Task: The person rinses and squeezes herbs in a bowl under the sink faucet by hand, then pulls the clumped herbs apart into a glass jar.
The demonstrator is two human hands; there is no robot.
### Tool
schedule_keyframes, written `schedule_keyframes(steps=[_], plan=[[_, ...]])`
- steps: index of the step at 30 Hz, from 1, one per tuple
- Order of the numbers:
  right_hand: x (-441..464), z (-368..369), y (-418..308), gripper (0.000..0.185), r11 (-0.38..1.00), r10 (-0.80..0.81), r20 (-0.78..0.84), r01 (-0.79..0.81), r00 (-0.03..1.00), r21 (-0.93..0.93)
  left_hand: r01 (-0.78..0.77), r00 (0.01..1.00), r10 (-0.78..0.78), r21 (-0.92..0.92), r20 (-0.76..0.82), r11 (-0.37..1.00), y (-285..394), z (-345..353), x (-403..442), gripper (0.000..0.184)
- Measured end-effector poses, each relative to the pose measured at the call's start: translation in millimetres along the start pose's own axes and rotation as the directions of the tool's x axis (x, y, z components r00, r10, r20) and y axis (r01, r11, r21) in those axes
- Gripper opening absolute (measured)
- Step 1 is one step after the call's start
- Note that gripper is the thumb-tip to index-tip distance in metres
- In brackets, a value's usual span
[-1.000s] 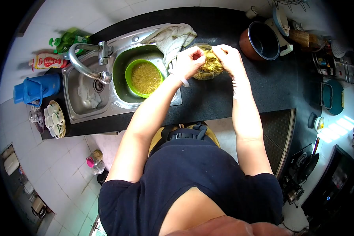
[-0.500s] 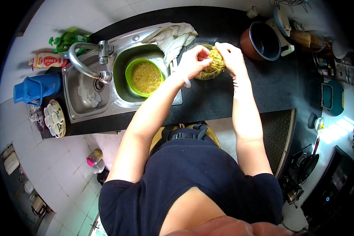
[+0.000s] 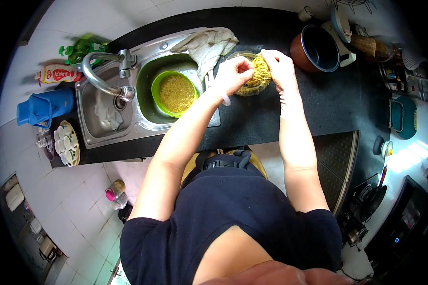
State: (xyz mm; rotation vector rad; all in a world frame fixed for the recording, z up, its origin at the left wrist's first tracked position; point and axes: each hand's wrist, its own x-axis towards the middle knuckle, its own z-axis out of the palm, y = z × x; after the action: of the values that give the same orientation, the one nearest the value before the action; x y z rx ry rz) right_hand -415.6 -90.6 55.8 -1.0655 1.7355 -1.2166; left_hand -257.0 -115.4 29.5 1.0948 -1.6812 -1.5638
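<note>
Over a glass bowl point(image 3: 250, 90) on the black counter, my right hand point(image 3: 282, 71) grips a yellow-green, stringy clump point(image 3: 261, 71) by its right side. What the clump is made of is too fine to tell. My left hand point(image 3: 233, 76) has thumb and fingers pinched together at the clump's left edge; whatever lies between the fingertips is hidden. Left of my hands, a bright green bowl point(image 3: 195, 95) stands in the sink basin, holding yellowish bits in liquid.
A steel double sink point(image 3: 142, 126) with a curved faucet point(image 3: 100, 76) lies to the left, a cloth point(image 3: 209, 45) draped over its back corner. At right stands a brown pot point(image 3: 303, 54). Bottles, a blue pitcher point(image 3: 57, 104) and a tray of cups point(image 3: 65, 142) line the far left.
My left fingers have shifted slightly at the clump, and my right hand has tilted a little. The clump appears looser and more spread out. The rest looks unchanged.
</note>
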Motion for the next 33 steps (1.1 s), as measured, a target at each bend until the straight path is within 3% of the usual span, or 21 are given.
schedule_keyframes(steps=[6, 8, 11, 14, 15, 18, 26, 31, 33], plan=[[-0.1, -9.9, -3.0, 0.021, 0.994, 0.072, -0.031, -0.069, 0.997, 0.09, 0.061, 0.996, -0.06, 0.009, -0.069, 0.998, -12.8, -19.5, 0.7, 0.005], [1.6, -10.9, -1.7, 0.021, 0.979, 0.08, -0.038, -0.071, 0.996, 0.192, 0.122, 0.992, -0.123, -0.028, -0.014, 0.992, -9.9, -22.5, 0.4, 0.005], [-0.2, -4.5, -4.8, 0.021, 0.969, 0.09, -0.033, -0.08, 0.995, 0.233, 0.047, 0.999, -0.049, -0.178, -0.006, 0.983, -4.2, -9.2, -1.9, 0.005], [0.4, 3.9, 0.5, 0.021, 0.984, 0.043, -0.061, -0.031, 0.997, 0.178, 0.079, 0.997, -0.073, -0.193, 0.039, 0.978, 1.6, 0.5, -1.8, 0.005], [-0.1, 4.2, 2.1, 0.022, 0.993, 0.016, -0.068, -0.008, 0.998, 0.119, 0.066, 0.997, -0.063, -0.077, 0.034, 0.995, 0.5, 0.7, -1.7, 0.006], [0.9, 1.4, 3.6, 0.021, 0.974, 0.076, -0.06, -0.061, 0.995, 0.219, 0.107, 0.994, -0.103, -0.123, 0.038, 0.987, 3.4, -7.9, -4.7, 0.006], [3.3, -11.9, 3.4, 0.021, 0.958, 0.105, -0.099, -0.074, 0.99, 0.276, 0.134, 0.984, -0.149, -0.142, -0.097, 0.981, -0.7, -21.2, -8.2, 0.005], [-2.4, -9.2, -9.0, 0.019, 0.909, 0.148, -0.104, -0.094, 0.983, 0.405, 0.138, 0.99, -0.143, -0.201, -0.012, 0.97, 0.4, -15.9, -5.0, 0.006], [-3.2, -9.9, -8.3, 0.018, 0.929, 0.13, -0.092, -0.089, 0.987, 0.36, 0.166, 0.986, -0.169, -0.212, 0.006, 0.963, 4.1, -13.8, -5.3, 0.009]])
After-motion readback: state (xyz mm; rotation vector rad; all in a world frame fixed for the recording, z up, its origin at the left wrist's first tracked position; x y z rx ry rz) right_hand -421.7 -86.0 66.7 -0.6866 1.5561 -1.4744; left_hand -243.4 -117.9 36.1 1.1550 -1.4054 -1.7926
